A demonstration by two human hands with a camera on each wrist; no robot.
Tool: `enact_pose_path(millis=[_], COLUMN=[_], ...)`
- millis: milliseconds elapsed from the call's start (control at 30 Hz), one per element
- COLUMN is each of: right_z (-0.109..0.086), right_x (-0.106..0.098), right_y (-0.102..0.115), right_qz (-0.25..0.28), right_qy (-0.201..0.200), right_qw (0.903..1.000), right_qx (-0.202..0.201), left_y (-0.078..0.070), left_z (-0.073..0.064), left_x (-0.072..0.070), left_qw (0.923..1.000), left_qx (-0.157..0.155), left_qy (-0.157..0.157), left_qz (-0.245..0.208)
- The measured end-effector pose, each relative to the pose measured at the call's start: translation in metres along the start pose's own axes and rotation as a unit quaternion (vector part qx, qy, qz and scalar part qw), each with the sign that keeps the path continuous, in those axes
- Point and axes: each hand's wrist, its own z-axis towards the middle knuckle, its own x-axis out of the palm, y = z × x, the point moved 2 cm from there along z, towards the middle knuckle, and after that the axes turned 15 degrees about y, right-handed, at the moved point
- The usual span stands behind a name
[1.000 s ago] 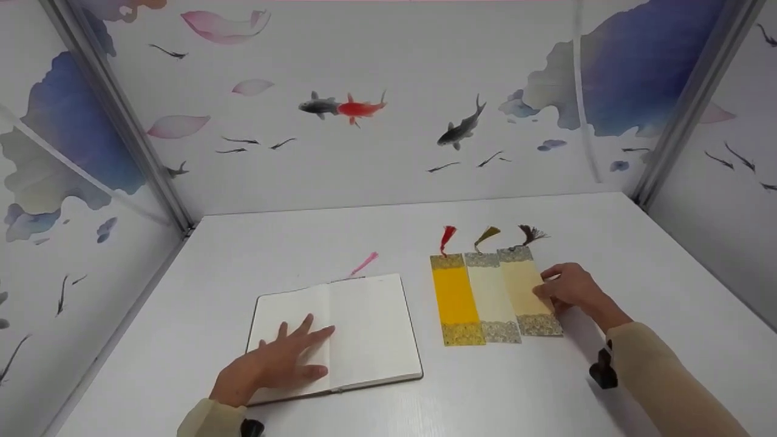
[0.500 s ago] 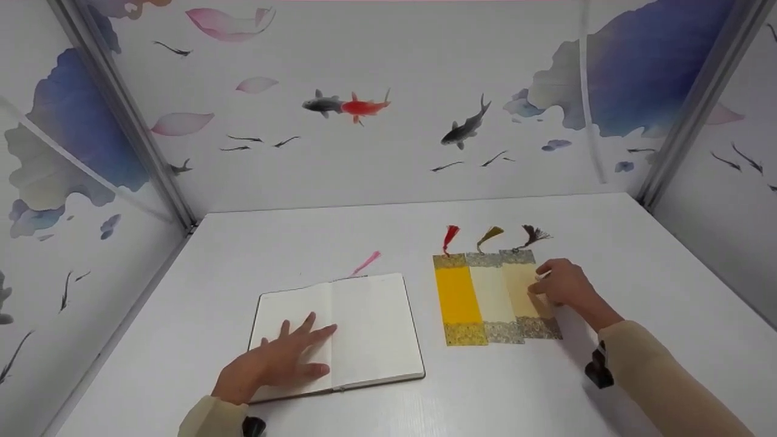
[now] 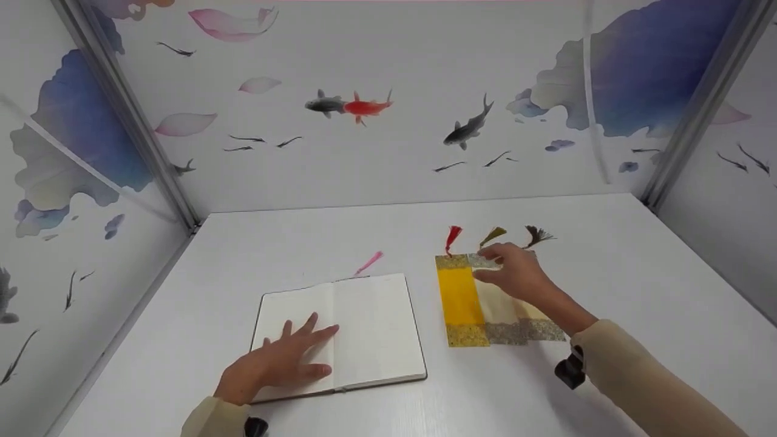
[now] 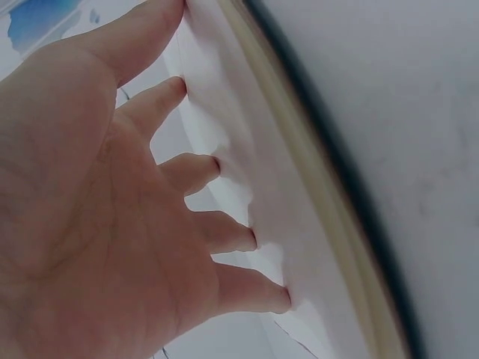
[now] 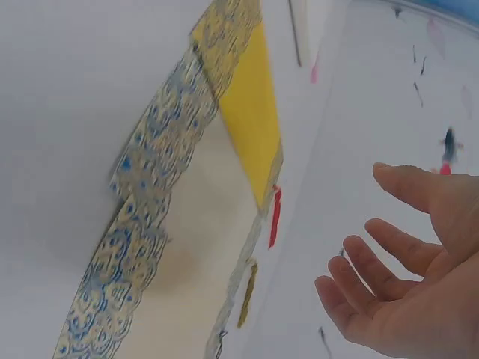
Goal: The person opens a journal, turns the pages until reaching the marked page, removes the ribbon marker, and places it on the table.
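An open notebook [image 3: 379,328] with blank pages lies on the white table. My left hand [image 3: 278,362] rests on its left page, fingers spread and fingertips pressing the paper in the left wrist view. To the right, three tasselled bookmarks lie side by side with edges overlapping: a yellow bookmark [image 3: 459,297], a pale cream bookmark [image 3: 496,306] and a tan bookmark [image 3: 546,331]. My right hand [image 3: 516,274] hovers over the cream and tan ones, partly hiding them. Its fingers [image 5: 408,247] are loosely bent, thumb apart, with nothing between them in the right wrist view.
A pink tassel [image 3: 369,263] sticks out from the notebook's top edge. Red [image 3: 453,237], olive [image 3: 493,235] and dark brown [image 3: 537,235] tassels lie beyond the bookmarks. White panels [image 3: 388,164] printed with fish and petals enclose the table's back and sides.
My right hand has left the right edge of the tan bookmark and moved left and up over the cream one. The left hand stays on the notebook page.
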Motion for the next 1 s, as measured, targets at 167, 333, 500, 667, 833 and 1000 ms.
enact_pose_path(millis=[167,333,500,667,833,1000], right_z=[-0.002,-0.005,-0.009,-0.012,-0.012,-0.012], right_x=[0.019,0.038,0.06,0.08,0.099,0.12], right_y=[0.026,0.046,0.059,0.069,0.079,0.083], right_qz=[0.003,0.0,-0.029,-0.118,-0.173,-0.2], right_qy=[0.023,0.042,0.075,0.117,0.162,0.215], right_qw=[0.9994,0.9981,0.9924,0.9734,0.9523,0.9391], right_qx=[-0.024,-0.045,-0.093,-0.158,-0.192,-0.178], left_y=[0.0,0.0,0.001,0.0,0.0,0.0], left_z=[0.0,0.001,0.001,0.003,0.003,0.004], left_x=[0.001,0.001,0.001,0.0,0.0,0.001], left_qw=[1.0,1.0,1.0,1.0,0.9999,0.9998], left_qx=[-0.002,-0.003,-0.002,-0.003,-0.013,-0.018], left_qy=[-0.004,-0.005,-0.003,-0.001,0.002,-0.003], left_qz=[0.001,0.006,0.004,0.002,0.008,0.008])
